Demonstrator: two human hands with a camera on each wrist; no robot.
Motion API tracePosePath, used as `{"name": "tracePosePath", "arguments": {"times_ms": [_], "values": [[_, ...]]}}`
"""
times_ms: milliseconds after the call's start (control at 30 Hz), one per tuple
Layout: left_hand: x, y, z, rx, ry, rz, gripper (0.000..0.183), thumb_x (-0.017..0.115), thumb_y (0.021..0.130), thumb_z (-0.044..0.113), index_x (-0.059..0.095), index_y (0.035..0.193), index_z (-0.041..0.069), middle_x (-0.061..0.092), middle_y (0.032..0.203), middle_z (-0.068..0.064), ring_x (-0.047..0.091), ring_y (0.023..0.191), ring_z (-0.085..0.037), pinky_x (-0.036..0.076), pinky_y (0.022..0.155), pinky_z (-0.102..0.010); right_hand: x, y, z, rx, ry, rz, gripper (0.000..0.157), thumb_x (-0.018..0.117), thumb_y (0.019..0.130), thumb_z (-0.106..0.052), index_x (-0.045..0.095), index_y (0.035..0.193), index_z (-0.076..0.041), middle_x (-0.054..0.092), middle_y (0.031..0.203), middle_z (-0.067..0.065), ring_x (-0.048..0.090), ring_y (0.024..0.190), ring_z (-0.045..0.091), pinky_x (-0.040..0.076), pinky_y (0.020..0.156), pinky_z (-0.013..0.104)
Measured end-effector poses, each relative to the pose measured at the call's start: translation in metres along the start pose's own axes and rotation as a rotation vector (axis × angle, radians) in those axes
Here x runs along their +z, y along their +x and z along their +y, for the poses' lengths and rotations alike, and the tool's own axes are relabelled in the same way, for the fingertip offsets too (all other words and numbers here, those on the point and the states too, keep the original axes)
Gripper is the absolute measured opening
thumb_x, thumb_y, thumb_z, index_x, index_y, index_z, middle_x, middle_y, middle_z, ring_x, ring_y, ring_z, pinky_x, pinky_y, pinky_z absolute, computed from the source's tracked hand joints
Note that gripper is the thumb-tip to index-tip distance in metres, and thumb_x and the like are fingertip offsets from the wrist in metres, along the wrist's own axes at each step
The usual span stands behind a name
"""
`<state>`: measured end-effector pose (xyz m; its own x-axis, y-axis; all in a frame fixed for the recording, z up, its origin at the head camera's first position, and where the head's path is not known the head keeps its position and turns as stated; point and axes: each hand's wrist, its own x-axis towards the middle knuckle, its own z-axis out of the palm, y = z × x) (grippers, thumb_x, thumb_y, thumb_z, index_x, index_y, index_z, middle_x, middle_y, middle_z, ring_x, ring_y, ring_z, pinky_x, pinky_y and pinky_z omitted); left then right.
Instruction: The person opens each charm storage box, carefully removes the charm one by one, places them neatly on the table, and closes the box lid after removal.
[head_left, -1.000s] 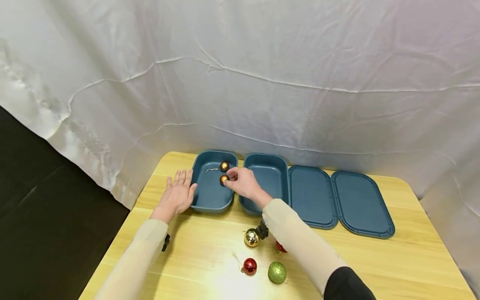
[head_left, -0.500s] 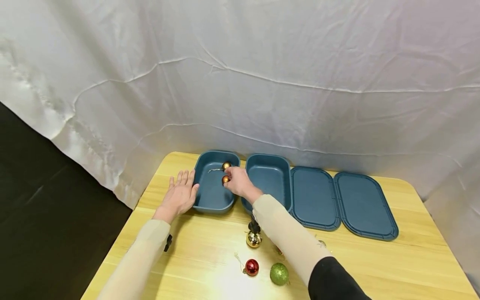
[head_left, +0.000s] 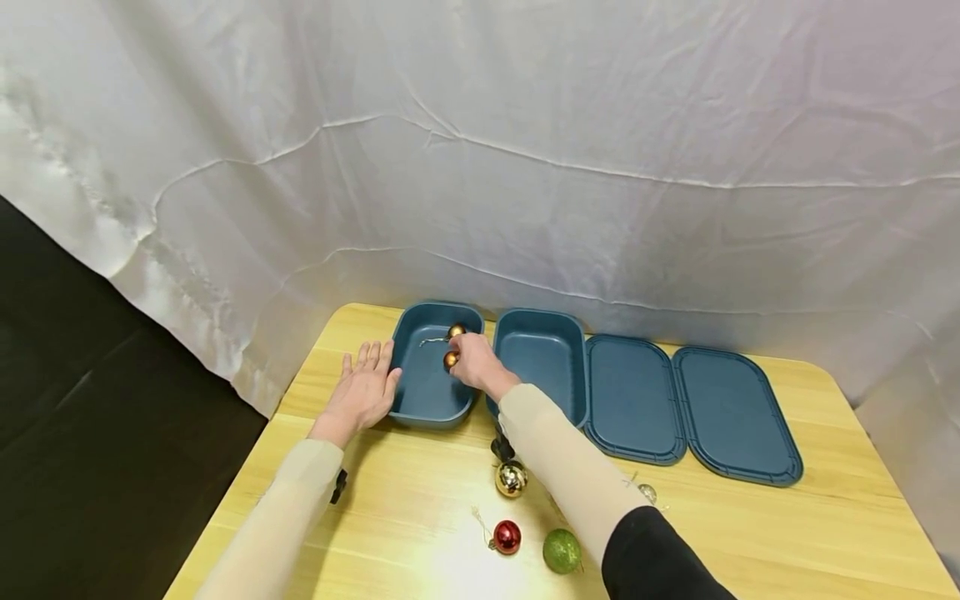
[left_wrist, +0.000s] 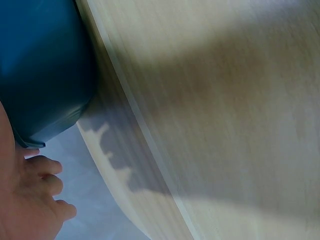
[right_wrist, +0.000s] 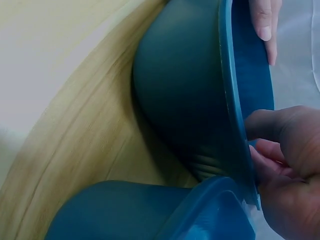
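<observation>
Blue open-topped box (head_left: 431, 387), left one of two, is where both hands are working, as I see it from here. Left hand (head_left: 361, 396): fingers straight, slightly spread, laid along the box's left side, fingertips at the rim. Right hand (head_left: 477, 362): reaches in over the box's right wall, fingers bent, pinching a copper ball (head_left: 451, 361) at the tips. That ball is inside the left box, towards its right wall; can't tell whether it touches the floor. Right wrist view hides it behind the wall and fingers. Second bronze ball (head_left: 456, 331) lies just beyond it, same box, cord trailing left.

Right box (head_left: 534, 358) stands just beside, partly covered by the right forearm. Two flat blue lids (head_left: 633, 400) lie side by side, further right. Nearer the person, on the wooden table (head_left: 840, 492): shiny gold ball (head_left: 512, 479), red ball (head_left: 507, 537) with cord, green ball (head_left: 562, 551), all near the right sleeve (head_left: 570, 458). Small pale ball (head_left: 647, 494) sits past that sleeve. White cloth (head_left: 525, 208) hangs behind.
</observation>
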<state>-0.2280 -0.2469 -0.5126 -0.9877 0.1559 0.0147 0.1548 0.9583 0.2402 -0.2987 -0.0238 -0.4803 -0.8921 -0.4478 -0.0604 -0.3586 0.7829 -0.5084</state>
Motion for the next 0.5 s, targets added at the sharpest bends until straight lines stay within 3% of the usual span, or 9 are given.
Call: {"name": "tracePosePath", "arguments": {"times_ms": [167, 400, 500], "values": [[0.0007, 0.0004, 0.0002, -0.002, -0.006, -0.001, 0.065, 0.029, 0.115, 0.035, 0.017, 0.168, 0.0, 0.025, 0.17, -0.031, 0.018, 0.16, -0.05, 0.012, 0.128, -0.072, 0.0022, 0.0024, -0.0009, -0.039, -0.027, -0.023, 0.038, 0.075, 0.091, -0.003, 0.073, 0.129, -0.003, 0.075, 0.124, 0.014, 0.068, 0.118, 0.03, 0.056, 0.104, 0.04], [-0.0002, 0.0012, 0.0013, 0.0, -0.012, 0.008, 0.064, 0.03, 0.115, 0.034, 0.018, 0.168, 0.0, 0.026, 0.169, -0.032, 0.019, 0.16, -0.05, 0.011, 0.128, -0.072, 0.0034, 0.0068, -0.0042, -0.034, 0.057, -0.049, 0.045, 0.075, 0.094, -0.004, 0.067, 0.139, -0.002, 0.071, 0.133, 0.018, 0.065, 0.127, 0.033, 0.055, 0.108, 0.042], [-0.0006, -0.0004, 0.0017, 0.001, -0.006, -0.003, 0.065, 0.031, 0.115, 0.034, 0.017, 0.168, 0.0, 0.027, 0.169, -0.032, 0.019, 0.16, -0.05, 0.012, 0.128, -0.071, 0.0048, 0.0083, -0.0052, -0.026, 0.043, -0.049, 0.043, 0.075, 0.093, -0.005, 0.069, 0.137, -0.002, 0.073, 0.13, 0.016, 0.066, 0.125, 0.031, 0.055, 0.106, 0.04]]}}
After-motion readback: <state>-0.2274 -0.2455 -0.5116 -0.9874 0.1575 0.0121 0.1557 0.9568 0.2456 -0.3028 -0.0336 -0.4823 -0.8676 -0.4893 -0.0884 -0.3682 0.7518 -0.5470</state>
